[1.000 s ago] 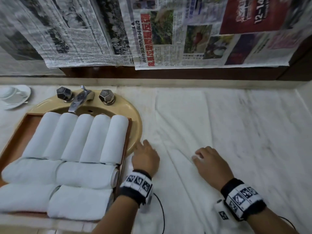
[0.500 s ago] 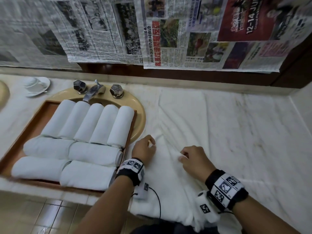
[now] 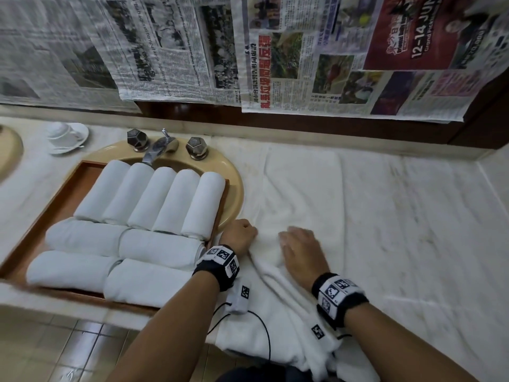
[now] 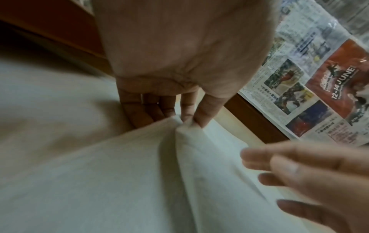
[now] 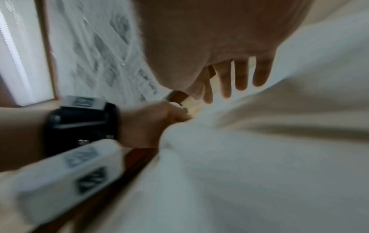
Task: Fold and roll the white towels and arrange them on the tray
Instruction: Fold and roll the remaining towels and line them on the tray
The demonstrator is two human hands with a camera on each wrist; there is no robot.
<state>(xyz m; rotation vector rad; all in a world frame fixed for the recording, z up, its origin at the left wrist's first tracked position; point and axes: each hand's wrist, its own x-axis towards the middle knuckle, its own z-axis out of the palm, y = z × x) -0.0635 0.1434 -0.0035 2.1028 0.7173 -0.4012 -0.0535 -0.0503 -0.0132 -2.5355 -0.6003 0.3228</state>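
Observation:
A white towel (image 3: 300, 194) lies spread on the marble counter, its near end hanging over the front edge. My left hand (image 3: 239, 237) pinches a raised fold of this towel (image 4: 187, 126) between thumb and fingers, just right of the tray corner. My right hand (image 3: 300, 249) lies over the towel with fingers spread and straight (image 5: 241, 74). The wooden tray (image 3: 63, 188) sits across a sink at the left and holds several rolled white towels (image 3: 154, 199) in rows.
A beige sink (image 3: 234, 186) with a chrome tap (image 3: 158, 147) and two knobs lies under the tray. A white cup on a saucer (image 3: 67, 136) stands at the back left. Newspaper sheets (image 3: 303, 53) hang on the wall. Bare marble counter (image 3: 413, 216) extends right.
My left hand went from lying flat to pinching a towel fold. My right hand uncurled and spread out over the towel. The head view pulled back and tilted down.

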